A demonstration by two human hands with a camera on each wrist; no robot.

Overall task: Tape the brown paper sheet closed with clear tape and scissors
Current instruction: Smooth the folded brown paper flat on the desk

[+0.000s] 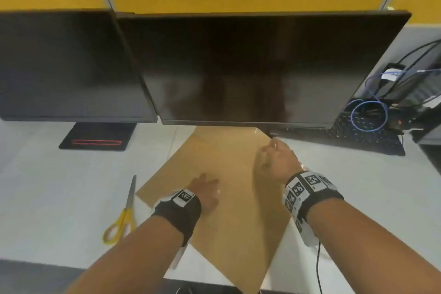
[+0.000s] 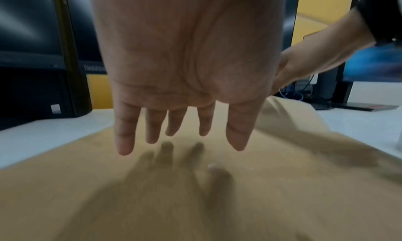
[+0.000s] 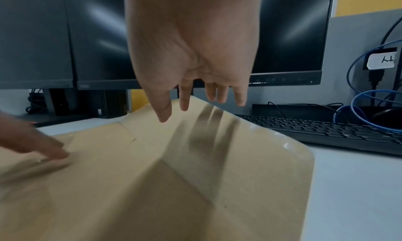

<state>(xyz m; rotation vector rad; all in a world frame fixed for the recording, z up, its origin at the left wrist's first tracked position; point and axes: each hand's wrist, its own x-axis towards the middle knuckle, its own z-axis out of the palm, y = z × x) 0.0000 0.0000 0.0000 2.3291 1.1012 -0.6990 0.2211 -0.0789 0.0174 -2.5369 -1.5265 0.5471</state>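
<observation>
The brown paper sheet (image 1: 229,222) lies slanted on the white desk, and its right side stands up as a folded flap (image 3: 250,167). A glossy strip of clear tape (image 3: 284,145) shows along the flap's far edge. My left hand (image 1: 205,186) is spread with straight fingers (image 2: 124,141) low over the middle of the sheet, its fingertips (image 3: 54,153) at the paper's surface. My right hand (image 1: 272,153) hangs over the flap's far end with loose, empty fingers (image 3: 185,103). Yellow-handled scissors (image 1: 124,212) lie on the desk left of the sheet. I see no tape roll.
Two dark monitors (image 1: 250,67) stand close behind the sheet, the left one on a black base with a red stripe (image 1: 95,138). A black keyboard (image 1: 362,138) and coiled blue cable (image 1: 368,114) sit at the right. The desk's front edge (image 1: 35,261) is near.
</observation>
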